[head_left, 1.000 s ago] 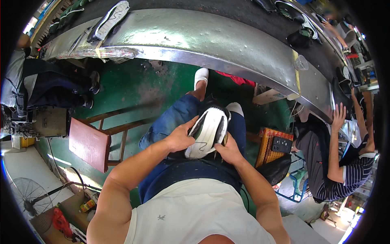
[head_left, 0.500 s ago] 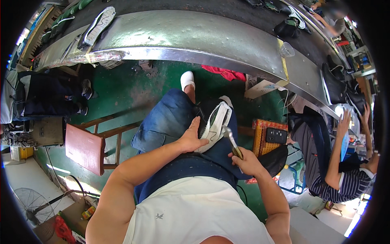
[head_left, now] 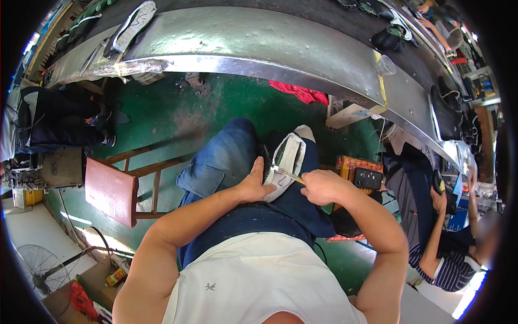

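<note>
Tabletop (head_left: pixel 259 46): long, metal-edged, curving across the far side of the view. Co-worker in a striped top (head_left: pixel 450 267) at right. Stool (head_left: pixel 111 191) with brown padded seat on the green floor, left of the person's legs. Wire-guard fan (head_left: pixel 39 281) lower left. Shoe in hand (head_left: pixel 291 153): lying across the lap, white sole side up, dark upper partly visible. Another white-soled shoe (head_left: pixel 134 28) sits on the tabletop, upper left. Left hand (head_left: pixel 252 186): thumb spread from fingers, braced on the shoe's left/near edge; how hard it grips, can't tell. Right hand (head_left: pixel 324 187): fingers closed around the handle of a hammer (head_left: pixel 290 175), metal head over the sole near the left hand; head contact with the sole, can't tell. Clear cup (head_left: pixel 385 65) on the tabletop's near strip, right side.
</note>
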`<state>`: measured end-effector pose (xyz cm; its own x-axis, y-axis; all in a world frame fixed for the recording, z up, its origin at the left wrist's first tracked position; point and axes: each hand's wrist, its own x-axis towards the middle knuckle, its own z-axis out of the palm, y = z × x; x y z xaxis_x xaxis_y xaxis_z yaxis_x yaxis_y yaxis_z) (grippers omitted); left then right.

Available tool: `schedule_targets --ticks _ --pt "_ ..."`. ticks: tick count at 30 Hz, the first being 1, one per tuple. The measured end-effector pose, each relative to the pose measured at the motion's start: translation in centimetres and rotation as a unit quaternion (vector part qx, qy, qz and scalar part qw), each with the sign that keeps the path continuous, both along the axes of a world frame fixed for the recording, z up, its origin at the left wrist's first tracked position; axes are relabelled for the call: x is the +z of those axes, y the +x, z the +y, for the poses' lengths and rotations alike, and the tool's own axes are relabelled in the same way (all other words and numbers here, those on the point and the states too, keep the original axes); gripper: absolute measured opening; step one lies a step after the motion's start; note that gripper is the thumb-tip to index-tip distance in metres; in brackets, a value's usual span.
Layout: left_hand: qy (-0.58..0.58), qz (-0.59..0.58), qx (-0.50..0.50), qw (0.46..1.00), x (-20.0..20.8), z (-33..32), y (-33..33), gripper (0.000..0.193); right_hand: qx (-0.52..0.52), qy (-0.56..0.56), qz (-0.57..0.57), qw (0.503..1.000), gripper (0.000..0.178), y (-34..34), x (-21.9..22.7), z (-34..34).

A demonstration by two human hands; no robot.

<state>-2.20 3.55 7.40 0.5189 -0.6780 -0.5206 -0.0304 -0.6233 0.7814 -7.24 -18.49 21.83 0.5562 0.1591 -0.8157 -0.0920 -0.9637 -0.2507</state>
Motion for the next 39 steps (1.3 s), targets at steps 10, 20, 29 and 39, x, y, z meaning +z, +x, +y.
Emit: schedule_targets --ticks 10,20,29,39 --pt "-0.115 0.264 0.437 0.852 -1.5 -3.2 0.0 0.072 -0.085 0.125 -0.228 0.962 0.024 -3.8 -8.0 -0.3" --pt "-0.006 -0.070 0.283 0.956 -2.0 -3.6 0.1 0.054 -0.115 0.086 -0.201 0.969 0.057 -5.2 -5.8 -1.9" --pt "-0.081 -0.174 0.176 0.965 -3.6 -1.9 -0.4 0.056 -0.132 0.036 -0.353 0.925 0.026 -2.9 -12.7 -1.7" --pt "-0.008 -0.134 -0.020 0.991 -0.4 -2.1 2.8 0.058 -0.310 0.168 -0.026 0.935 0.035 -0.7 -6.9 -6.4"
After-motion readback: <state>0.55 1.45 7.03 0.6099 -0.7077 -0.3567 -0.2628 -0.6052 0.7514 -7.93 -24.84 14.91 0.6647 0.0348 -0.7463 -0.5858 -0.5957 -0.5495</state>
